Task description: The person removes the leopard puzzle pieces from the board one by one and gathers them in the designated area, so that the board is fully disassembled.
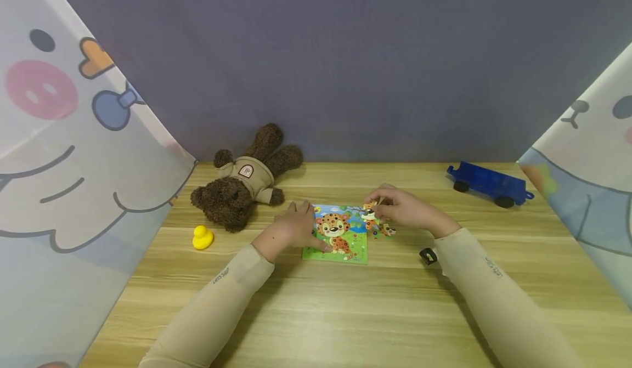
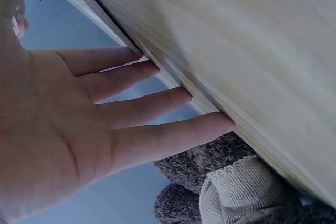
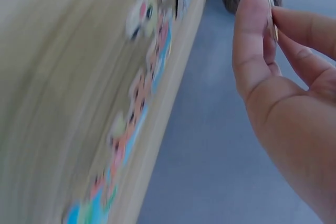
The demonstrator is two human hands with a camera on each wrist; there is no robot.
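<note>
A cartoon leopard puzzle board [image 1: 323, 254] lies flat on the wooden table. My left hand [image 1: 294, 227] is at the board's left side, thumb over its lower part. In the left wrist view, the spread, straight fingers [image 2: 173, 135] have their tips at the table surface and hold nothing. Over the board's upper right corner, my right hand [image 1: 402, 210] pinches a puzzle piece [image 1: 369, 210] between thumb and fingertips. That piece appears nearly edge-on in the right wrist view. Several loose puzzle pieces [image 3: 139, 98] lie on the table below this hand, partly hidden from the head view.
A brown teddy bear [image 1: 227, 201] in a beige shirt lies at the back left, with a yellow rubber duck [image 1: 202, 238] in front. A blue toy trailer [image 1: 489, 183] stands at the back right. Close to the right sleeve is a small black object [image 1: 428, 256]. Fabric walls surround the table.
</note>
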